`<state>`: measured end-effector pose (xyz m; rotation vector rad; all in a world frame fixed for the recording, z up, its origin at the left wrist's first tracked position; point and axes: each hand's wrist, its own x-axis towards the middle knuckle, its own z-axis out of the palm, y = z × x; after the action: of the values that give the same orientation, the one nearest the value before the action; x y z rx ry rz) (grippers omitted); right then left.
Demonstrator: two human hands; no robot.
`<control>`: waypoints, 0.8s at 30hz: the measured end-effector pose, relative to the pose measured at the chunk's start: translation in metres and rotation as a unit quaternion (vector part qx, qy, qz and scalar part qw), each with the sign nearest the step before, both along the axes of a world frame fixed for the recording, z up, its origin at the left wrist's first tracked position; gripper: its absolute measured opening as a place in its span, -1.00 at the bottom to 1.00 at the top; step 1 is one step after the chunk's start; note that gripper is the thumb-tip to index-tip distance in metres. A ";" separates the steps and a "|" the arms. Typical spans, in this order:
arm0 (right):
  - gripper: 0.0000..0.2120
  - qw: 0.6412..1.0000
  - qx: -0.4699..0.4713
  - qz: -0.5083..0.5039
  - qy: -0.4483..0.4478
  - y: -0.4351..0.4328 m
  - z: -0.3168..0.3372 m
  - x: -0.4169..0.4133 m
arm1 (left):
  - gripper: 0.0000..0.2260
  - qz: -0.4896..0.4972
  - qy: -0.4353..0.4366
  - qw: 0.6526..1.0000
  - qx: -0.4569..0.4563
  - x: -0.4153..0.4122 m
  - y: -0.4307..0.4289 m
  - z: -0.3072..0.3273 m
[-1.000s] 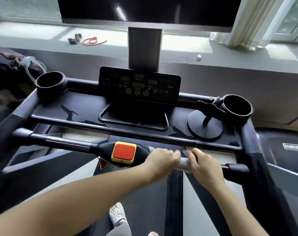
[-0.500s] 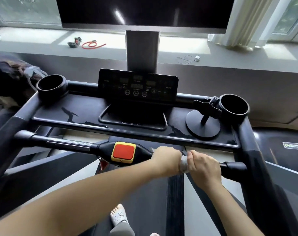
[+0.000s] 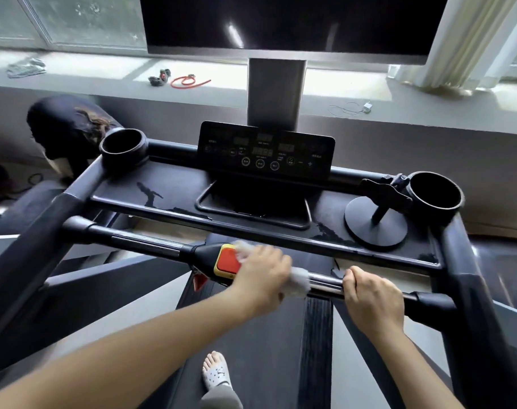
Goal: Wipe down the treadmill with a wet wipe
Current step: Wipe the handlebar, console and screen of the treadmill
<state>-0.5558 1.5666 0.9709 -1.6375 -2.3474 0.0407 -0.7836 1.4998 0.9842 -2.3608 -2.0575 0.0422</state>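
Left hand [image 3: 260,276] grips a crumpled wet wipe [image 3: 297,283] against the treadmill's front handlebar [image 3: 325,281], right at the hub that carries the red stop button [image 3: 226,259]. White wipe sticks out on both sides of the hand, partly over the button's edge; it is motion-blurred, so the exact wrap is unclear. Right hand [image 3: 372,299] is clenched round the bare bar further right, just beside the black end sleeve.

Risks, as judgement: the wipe hand sits on the stop button, so a firm rub could press it, and moisture could seep into its yellow surround. A thin damp wipe may bunch or tear at the step between steel tube and plastic hub. A wet bar is slick, so the bracing right hand could slip. The control panel [image 3: 266,152] above is electronic, and a dripping wipe would be bad for it.

Materials: bar is a smooth polished metal tube, shiny, with matte black plastic or rubber sleeves. Hub is glossy black and tapered. Console tray [image 3: 168,187] is flat matte black with peeling or scuffed patches. Two round cup holders [image 3: 123,146] are deep black cylinders. A disc-base phone stand [image 3: 375,225] sits on the tray's right side. Belt [image 3: 251,335] is dark and textured, with a foot in a white perforated sandal [image 3: 217,373] on it.
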 end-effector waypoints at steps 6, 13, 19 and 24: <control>-0.72 0.999 -0.023 -0.011 -0.020 0.000 0.000 0.005 | -0.68 -0.089 -0.014 0.992 0.084 -0.003 0.003 -0.005; -0.67 0.997 -0.034 -0.068 0.017 -0.004 -0.001 -0.005 | -0.06 0.057 -0.085 0.993 0.052 -0.097 -0.044 0.001; -0.66 0.997 -0.023 -0.012 0.078 -0.009 0.016 -0.050 | -0.08 0.083 -0.026 0.995 0.046 -0.138 -0.063 -0.006; -0.60 0.997 -0.070 0.025 0.036 -0.024 0.011 -0.110 | -0.02 0.004 -0.084 0.996 -0.022 -0.110 -0.023 0.016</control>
<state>-0.6653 1.5427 0.9821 -1.6109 -2.3781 0.2737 -0.8932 1.4766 1.0001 -2.4607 -2.1585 -0.1182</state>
